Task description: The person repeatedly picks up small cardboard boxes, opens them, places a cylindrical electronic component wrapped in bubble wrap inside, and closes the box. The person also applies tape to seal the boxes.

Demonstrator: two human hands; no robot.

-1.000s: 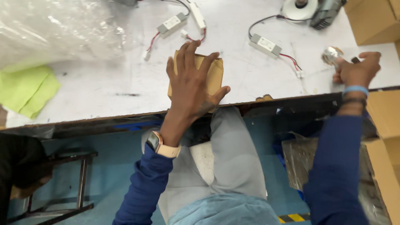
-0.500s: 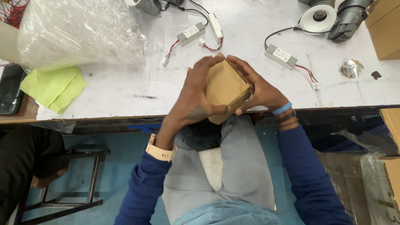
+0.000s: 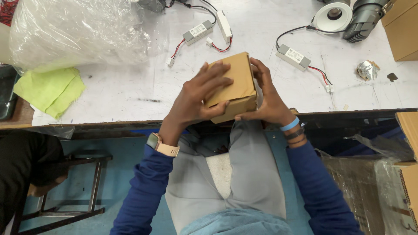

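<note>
A small brown cardboard box (image 3: 235,78) is held over the front edge of the white worktable (image 3: 130,93). My left hand (image 3: 198,98) lies across its top and left side, fingers spread over the lid. On the box's right side, my right hand (image 3: 267,98) grips it with the thumb under the lower front edge. Both sleeves are dark blue; a watch is on the left wrist and bands are on the right wrist.
On the table lie a grey driver unit with red wires (image 3: 198,31), a second driver unit (image 3: 294,56), a round white lamp fitting (image 3: 333,15), crumpled foil (image 3: 367,69), a clear plastic bag (image 3: 74,30) and a green cloth (image 3: 50,91). Cardboard cartons (image 3: 400,30) stand at right. A stool (image 3: 65,187) is below left.
My right hand left the foil piece at the far right and came over to grip the box. The box now sits between both hands, turned with its lid upward.
</note>
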